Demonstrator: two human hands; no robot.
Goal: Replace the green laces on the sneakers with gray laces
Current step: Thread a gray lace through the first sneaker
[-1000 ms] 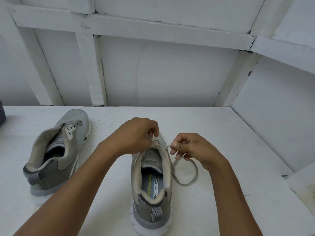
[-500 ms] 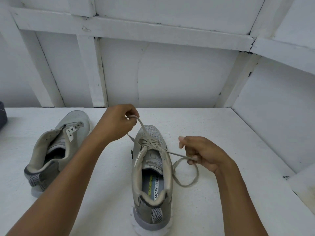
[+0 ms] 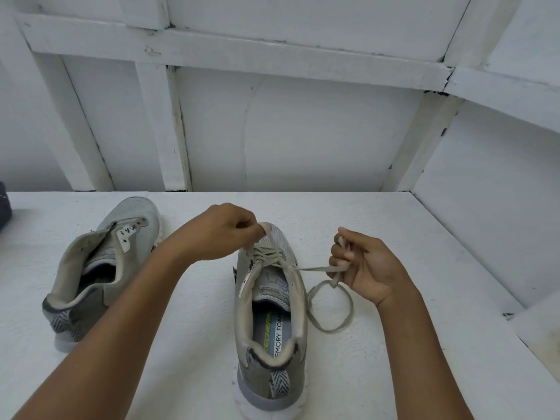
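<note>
A grey sneaker [image 3: 269,322] stands in the middle of the white surface, heel towards me, with a grey lace [image 3: 330,313] threaded through its eyelets. My left hand [image 3: 218,231] pinches one lace end above the sneaker's toe side. My right hand [image 3: 360,268] grips the other lace end to the sneaker's right, pulled taut from the eyelets; a loop of that lace lies on the surface below the hand. A second grey sneaker [image 3: 106,268] lies to the left with no lace in it. No green lace shows.
The white table [image 3: 188,344] is closed in by white panelled walls [image 3: 303,131] at the back and right. A dark object [image 3: 4,204] pokes in at the far left edge. A lower white ledge [image 3: 542,338] sits at the right.
My left hand has come back down towards the sneaker's toe with its lace end. My right hand has moved right and up, drawing its end tighter.
</note>
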